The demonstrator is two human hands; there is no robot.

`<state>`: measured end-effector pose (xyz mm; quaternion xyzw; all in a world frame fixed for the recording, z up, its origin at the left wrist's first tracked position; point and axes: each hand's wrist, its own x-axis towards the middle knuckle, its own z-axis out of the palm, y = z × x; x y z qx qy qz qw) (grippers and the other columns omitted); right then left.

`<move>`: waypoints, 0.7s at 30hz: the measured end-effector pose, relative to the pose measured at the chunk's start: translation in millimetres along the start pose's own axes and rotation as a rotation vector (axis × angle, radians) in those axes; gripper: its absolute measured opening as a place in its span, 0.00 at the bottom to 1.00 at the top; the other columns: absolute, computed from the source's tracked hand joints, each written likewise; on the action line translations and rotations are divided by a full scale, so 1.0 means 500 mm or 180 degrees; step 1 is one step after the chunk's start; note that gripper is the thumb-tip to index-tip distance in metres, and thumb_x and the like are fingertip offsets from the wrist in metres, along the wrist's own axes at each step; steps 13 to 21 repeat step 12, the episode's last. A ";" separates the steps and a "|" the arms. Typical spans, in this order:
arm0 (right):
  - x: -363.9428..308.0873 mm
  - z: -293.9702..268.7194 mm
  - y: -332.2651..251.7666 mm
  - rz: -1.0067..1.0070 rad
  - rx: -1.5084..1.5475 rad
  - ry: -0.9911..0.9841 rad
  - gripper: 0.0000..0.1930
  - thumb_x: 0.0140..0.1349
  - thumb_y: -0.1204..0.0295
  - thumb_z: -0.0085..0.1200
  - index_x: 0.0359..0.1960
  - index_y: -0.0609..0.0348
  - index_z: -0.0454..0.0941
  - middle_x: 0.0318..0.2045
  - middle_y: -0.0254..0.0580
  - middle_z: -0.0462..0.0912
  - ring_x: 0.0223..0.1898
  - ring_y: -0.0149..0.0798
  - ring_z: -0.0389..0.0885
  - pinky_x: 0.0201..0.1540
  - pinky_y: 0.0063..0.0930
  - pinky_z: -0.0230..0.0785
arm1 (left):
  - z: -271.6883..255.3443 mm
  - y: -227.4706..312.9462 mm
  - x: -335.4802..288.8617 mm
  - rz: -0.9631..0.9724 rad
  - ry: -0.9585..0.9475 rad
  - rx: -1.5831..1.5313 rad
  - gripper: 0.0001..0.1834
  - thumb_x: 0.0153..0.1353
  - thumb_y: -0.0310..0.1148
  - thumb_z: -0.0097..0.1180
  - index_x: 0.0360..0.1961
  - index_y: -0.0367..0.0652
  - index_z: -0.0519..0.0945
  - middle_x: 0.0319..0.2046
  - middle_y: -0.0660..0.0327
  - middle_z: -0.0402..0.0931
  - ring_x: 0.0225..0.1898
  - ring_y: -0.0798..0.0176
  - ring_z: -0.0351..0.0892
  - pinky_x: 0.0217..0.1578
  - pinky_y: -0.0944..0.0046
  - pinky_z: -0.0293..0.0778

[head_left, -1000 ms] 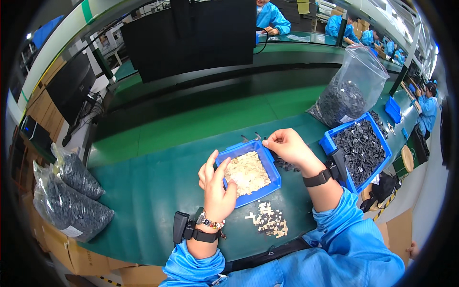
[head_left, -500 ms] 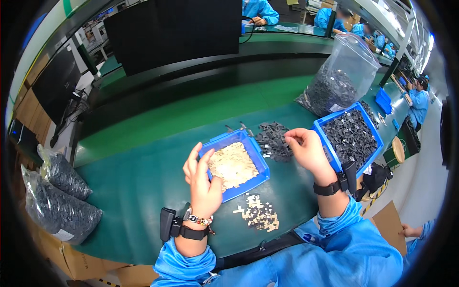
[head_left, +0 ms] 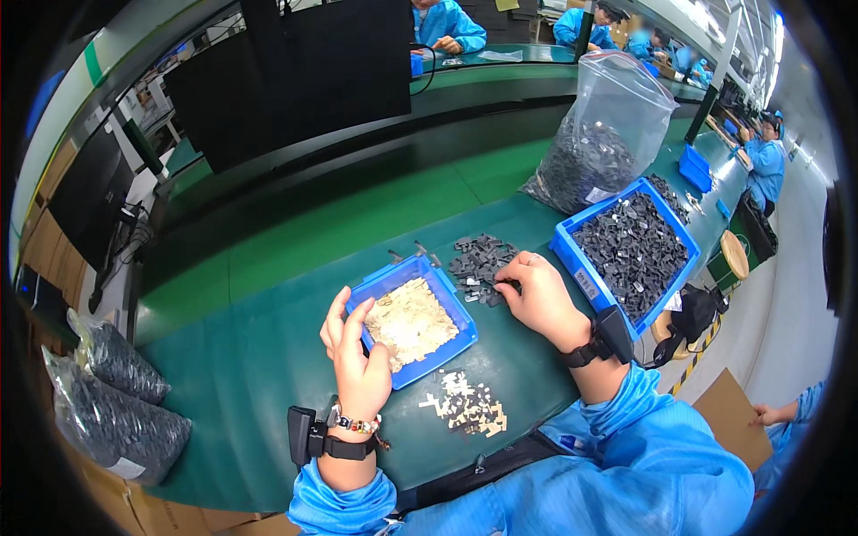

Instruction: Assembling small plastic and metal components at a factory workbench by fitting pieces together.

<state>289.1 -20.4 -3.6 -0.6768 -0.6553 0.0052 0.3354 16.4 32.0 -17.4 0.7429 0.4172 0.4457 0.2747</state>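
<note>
My left hand [head_left: 357, 357] lies over the left edge of a blue bin [head_left: 465, 332], its fingers apart and curved toward the small flat beige pieces [head_left: 409, 323] inside. My right hand [head_left: 543, 302] has its thumb and forefinger pinched together at the near right edge of a loose pile of small black parts [head_left: 481, 263]. Whatever sits between those fingertips is too small or hidden to make out. In front of the bin, a scatter of small beige and black pieces [head_left: 466, 406] lies on the green tabletop [head_left: 259, 393].
A larger blue bin [head_left: 565, 239] full of black parts [head_left: 636, 255] stands right of my right hand, with a clear bag of parts [head_left: 590, 152] behind it. Filled bags [head_left: 121, 402] lean at the left. A dark monitor [head_left: 286, 94] stands beyond. Co-workers sit farther off.
The whole view has shifted, so the bench things appear farther left. My right fingertips have moved to the near edge of the black pile. My left hand stays at the bin.
</note>
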 end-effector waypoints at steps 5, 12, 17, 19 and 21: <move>-0.009 -0.007 -0.002 0.0014 -0.0033 0.0096 0.05 0.51 0.77 0.62 0.31 0.61 0.83 0.29 0.45 0.79 0.37 0.49 0.78 0.42 0.39 0.72 | 0.002 0.002 0.004 -0.0020 -0.0014 0.0019 0.32 0.43 0.18 0.46 0.55 0.41 0.76 0.66 0.53 0.60 0.67 0.49 0.55 0.68 0.52 0.51; -0.103 -0.027 -0.095 -0.0530 0.0479 -0.1193 0.05 0.50 0.73 0.64 0.30 0.56 0.85 0.29 0.44 0.81 0.38 0.48 0.80 0.47 0.36 0.73 | 0.002 -0.005 0.003 0.0069 0.0037 -0.0078 0.31 0.46 0.18 0.47 0.56 0.44 0.75 0.67 0.52 0.60 0.66 0.46 0.56 0.68 0.48 0.49; -0.103 -0.027 -0.095 -0.0530 0.0479 -0.1193 0.05 0.50 0.73 0.64 0.30 0.56 0.85 0.29 0.44 0.81 0.38 0.48 0.80 0.47 0.36 0.73 | 0.002 -0.005 0.003 0.0069 0.0037 -0.0078 0.31 0.46 0.18 0.47 0.56 0.44 0.75 0.67 0.52 0.60 0.66 0.46 0.56 0.68 0.48 0.49; -0.103 -0.027 -0.095 -0.0530 0.0479 -0.1193 0.05 0.50 0.73 0.64 0.30 0.56 0.85 0.29 0.44 0.81 0.38 0.48 0.80 0.47 0.36 0.73 | 0.002 -0.005 0.003 0.0069 0.0037 -0.0078 0.31 0.46 0.18 0.47 0.56 0.44 0.75 0.67 0.52 0.60 0.66 0.46 0.56 0.68 0.48 0.49; -0.103 -0.027 -0.095 -0.0530 0.0479 -0.1193 0.05 0.50 0.73 0.64 0.30 0.56 0.85 0.29 0.44 0.81 0.38 0.48 0.80 0.47 0.36 0.73 | 0.002 -0.005 0.003 0.0069 0.0037 -0.0078 0.31 0.46 0.18 0.47 0.56 0.44 0.75 0.67 0.52 0.60 0.66 0.46 0.56 0.68 0.48 0.49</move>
